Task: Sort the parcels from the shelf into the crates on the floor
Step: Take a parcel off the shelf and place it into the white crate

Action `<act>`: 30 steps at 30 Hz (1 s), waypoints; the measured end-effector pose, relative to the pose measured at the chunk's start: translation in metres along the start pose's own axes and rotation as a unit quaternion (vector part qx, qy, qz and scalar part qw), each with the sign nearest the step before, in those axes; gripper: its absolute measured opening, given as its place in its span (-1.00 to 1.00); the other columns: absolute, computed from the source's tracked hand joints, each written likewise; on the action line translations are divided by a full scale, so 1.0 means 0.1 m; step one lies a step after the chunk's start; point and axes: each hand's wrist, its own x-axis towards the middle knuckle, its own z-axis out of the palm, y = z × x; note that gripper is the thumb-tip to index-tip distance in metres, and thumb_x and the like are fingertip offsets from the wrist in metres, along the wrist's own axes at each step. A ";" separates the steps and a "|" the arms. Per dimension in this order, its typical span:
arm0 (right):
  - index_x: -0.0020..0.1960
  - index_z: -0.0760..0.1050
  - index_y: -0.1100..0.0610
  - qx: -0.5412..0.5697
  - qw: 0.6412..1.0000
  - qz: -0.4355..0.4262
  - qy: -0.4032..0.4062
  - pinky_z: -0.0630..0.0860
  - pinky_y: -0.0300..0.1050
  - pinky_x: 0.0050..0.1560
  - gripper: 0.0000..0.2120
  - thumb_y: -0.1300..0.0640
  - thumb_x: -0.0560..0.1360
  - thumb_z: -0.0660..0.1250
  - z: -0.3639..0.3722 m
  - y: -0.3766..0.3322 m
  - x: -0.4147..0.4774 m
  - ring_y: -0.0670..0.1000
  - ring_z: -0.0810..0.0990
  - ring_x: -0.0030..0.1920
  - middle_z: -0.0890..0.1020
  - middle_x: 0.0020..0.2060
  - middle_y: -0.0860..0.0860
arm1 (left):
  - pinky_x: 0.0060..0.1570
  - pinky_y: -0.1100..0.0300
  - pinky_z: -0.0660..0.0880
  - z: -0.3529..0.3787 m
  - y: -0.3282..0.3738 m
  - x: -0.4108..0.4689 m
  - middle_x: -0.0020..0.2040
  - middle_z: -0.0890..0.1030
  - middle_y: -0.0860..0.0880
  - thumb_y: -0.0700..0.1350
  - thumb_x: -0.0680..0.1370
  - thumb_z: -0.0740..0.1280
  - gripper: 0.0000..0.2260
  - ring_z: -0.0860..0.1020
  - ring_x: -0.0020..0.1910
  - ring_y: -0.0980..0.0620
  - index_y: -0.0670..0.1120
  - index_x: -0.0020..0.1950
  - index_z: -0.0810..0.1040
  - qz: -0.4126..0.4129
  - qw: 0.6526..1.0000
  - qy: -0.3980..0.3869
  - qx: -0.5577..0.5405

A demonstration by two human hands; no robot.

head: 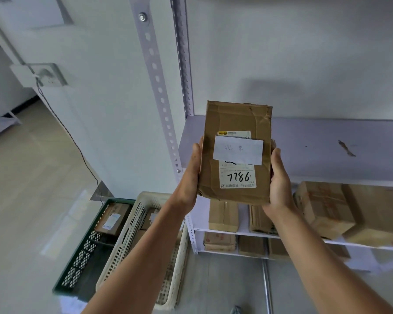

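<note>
Two-handed grip | parcel [235,152] held upright before shelf [327,143], label toward camera, seemingly to read its slip | left hand [188,180], right hand [279,184] clasping side edges, fingers curled behind | crates [127,236] on floor, below-left

Upright between left hand [192,175] and right hand [279,180], in front of the shelf [315,141]: a parcel [235,152]. Below, on the lower boards of the shelf, rows of boxes [224,215]. On the floor [21,189], left of the shelf, side by side: left crate [77,264] and right crate [127,241], with packages [112,219] inside, the right crate just beside the shelf post [161,98].
</note>
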 end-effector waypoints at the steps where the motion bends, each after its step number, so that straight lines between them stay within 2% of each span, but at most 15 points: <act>1: 0.43 0.59 -0.16 -0.002 1.000 -0.004 0.006 0.67 0.22 0.22 -0.42 -0.36 0.70 -0.04 0.05 0.02 -0.10 0.18 0.66 0.35 0.67 0.36 0.08 | 0.51 -0.39 0.41 -0.03 0.00 -0.08 0.57 0.53 -0.14 0.29 0.72 -0.15 -0.33 0.53 0.52 -0.23 -0.01 0.72 0.27 0.000 1.000 -0.009 -0.002; 4: 0.35 0.65 -0.21 -0.016 0.999 -0.008 0.037 0.71 0.04 0.05 -0.47 -0.37 0.69 0.01 0.21 0.08 -0.45 0.13 0.71 0.27 0.72 0.28 0.04 | 0.53 -0.36 0.40 -0.12 -0.01 -0.37 0.58 0.51 -0.12 0.28 0.74 -0.15 -0.35 0.51 0.54 -0.19 0.00 0.73 0.25 -0.001 0.999 -0.032 -0.011; 8: 0.32 0.68 -0.16 -0.009 0.998 -0.009 0.069 0.72 -0.01 -0.01 -0.48 -0.36 0.69 0.05 0.39 0.27 -0.90 0.13 0.73 0.23 0.74 0.23 0.05 | 0.54 -0.29 0.42 -0.30 -0.10 -0.82 0.59 0.51 -0.11 0.26 0.75 -0.18 -0.37 0.51 0.55 -0.15 0.02 0.73 0.24 -0.006 0.998 -0.055 -0.031; 10: 0.33 0.68 -0.13 -0.002 0.998 -0.015 0.064 0.72 0.00 0.01 -0.49 -0.33 0.70 0.06 0.48 0.39 -1.10 0.13 0.72 0.25 0.74 0.24 0.07 | 0.53 -0.13 0.47 -0.43 -0.14 -1.07 0.62 0.47 -0.10 0.23 0.77 -0.23 -0.38 0.48 0.58 -0.12 0.02 0.75 0.20 -0.008 0.997 -0.068 -0.042; 12: 0.38 0.64 -0.07 0.003 0.998 -0.011 0.058 0.71 0.10 0.12 -0.46 -0.35 0.69 0.10 0.63 0.52 -1.27 0.17 0.69 0.30 0.71 0.29 0.10 | 0.49 0.08 0.49 -0.58 -0.18 -1.32 0.65 0.43 -0.02 0.22 0.78 -0.26 -0.40 0.43 0.61 -0.03 0.06 0.76 0.14 -0.018 0.996 -0.074 -0.052; 13: 0.40 0.63 -0.05 0.005 0.998 -0.005 0.056 0.69 0.14 0.17 -0.44 -0.36 0.67 0.12 0.71 0.58 -1.34 0.17 0.68 0.31 0.70 0.31 0.11 | 0.52 0.11 0.46 -0.67 -0.20 -1.43 0.66 0.41 0.03 0.23 0.77 -0.26 -0.41 0.40 0.63 0.02 0.10 0.77 0.12 -0.027 0.996 -0.068 -0.048; 15: 0.39 0.63 -0.03 -0.007 0.999 -0.002 0.050 0.69 0.07 0.14 -0.44 -0.35 0.67 0.14 0.87 0.74 -1.44 0.14 0.69 0.30 0.71 0.28 0.09 | 0.65 -0.05 0.31 -0.87 -0.27 -1.63 0.70 0.34 0.07 0.29 0.75 -0.25 -0.39 0.32 0.68 0.03 0.15 0.77 0.09 -0.040 0.998 -0.045 -0.034; 17: 0.45 0.58 0.01 -0.005 0.999 0.023 0.039 0.70 -0.01 0.09 -0.43 -0.31 0.70 0.07 1.03 0.90 -1.52 0.14 0.68 0.31 0.71 0.30 0.09 | 0.69 -0.24 0.14 -1.08 -0.34 -1.78 0.73 0.27 0.06 0.33 0.70 -0.24 -0.34 0.22 0.72 -0.02 0.16 0.78 0.05 -0.050 0.998 -0.033 -0.022; 18: 0.48 0.56 0.01 -0.001 0.999 0.038 0.030 0.70 -0.01 0.09 -0.42 -0.30 0.71 0.04 1.09 0.99 -1.53 0.15 0.68 0.33 0.70 0.31 0.10 | 0.70 -0.27 0.11 -1.19 -0.38 -1.84 0.74 0.26 0.06 0.35 0.69 -0.24 -0.33 0.21 0.72 -0.03 0.16 0.78 0.04 -0.055 0.998 -0.026 -0.021; 20: 0.50 0.53 0.00 -0.005 0.998 0.062 0.012 0.70 0.01 0.10 -0.42 -0.29 0.73 0.00 1.22 1.18 -1.53 0.14 0.67 0.33 0.68 0.34 0.09 | 0.69 -0.22 0.15 -1.39 -0.48 -1.94 0.72 0.29 0.07 0.35 0.71 -0.24 -0.36 0.25 0.71 0.00 0.17 0.77 0.04 -0.064 0.997 -0.002 -0.034; 21: 0.51 0.52 -0.02 -0.012 0.997 0.078 0.006 0.70 0.02 0.11 -0.42 -0.30 0.73 0.00 1.29 1.28 -1.51 0.13 0.67 0.33 0.68 0.35 0.08 | 0.67 -0.16 0.25 -1.49 -0.54 -1.99 0.70 0.33 0.09 0.34 0.72 -0.23 -0.38 0.31 0.68 0.04 0.20 0.76 0.08 -0.068 0.996 0.016 -0.045; 24: 0.53 0.45 -0.02 -0.030 0.992 0.126 0.010 0.70 0.09 0.15 -0.40 -0.35 0.67 0.07 1.49 1.58 -1.38 0.13 0.67 0.33 0.67 0.34 0.08 | 0.37 0.07 0.59 -1.72 -0.65 -2.03 0.55 0.55 0.10 0.35 0.72 -0.15 -0.46 0.53 0.52 0.05 0.31 0.58 0.40 -0.103 0.991 0.044 -0.077; 26: 0.53 0.39 0.02 -0.034 0.988 0.150 0.018 0.67 0.22 0.22 -0.33 -0.37 0.58 0.14 1.63 1.79 -1.26 0.18 0.66 0.33 0.67 0.33 0.12 | 0.36 -0.13 0.60 -1.90 -0.79 -1.98 0.52 0.59 -0.01 0.35 0.73 -0.13 -0.45 0.57 0.49 -0.09 0.27 0.54 0.48 -0.123 0.986 0.065 -0.089; 28: 0.50 0.33 0.06 -0.040 0.985 0.167 0.019 0.62 0.31 0.27 -0.32 -0.34 0.54 0.17 1.74 2.03 -1.09 0.21 0.65 0.32 0.65 0.32 0.15 | 0.42 -0.33 0.52 -2.12 -1.02 -1.88 0.50 0.60 -0.09 0.32 0.75 -0.15 -0.42 0.58 0.48 -0.19 0.20 0.58 0.49 -0.150 0.980 0.082 -0.105; 30: 0.50 0.30 0.09 -0.047 0.981 0.189 0.020 0.57 0.36 0.34 -0.33 -0.31 0.55 0.18 1.81 2.30 -0.90 0.21 0.63 0.35 0.62 0.34 0.17 | 0.41 -0.37 0.52 -2.32 -1.25 -1.76 0.49 0.61 -0.12 0.33 0.76 -0.12 -0.39 0.60 0.46 -0.21 0.11 0.62 0.46 -0.177 0.973 0.110 -0.097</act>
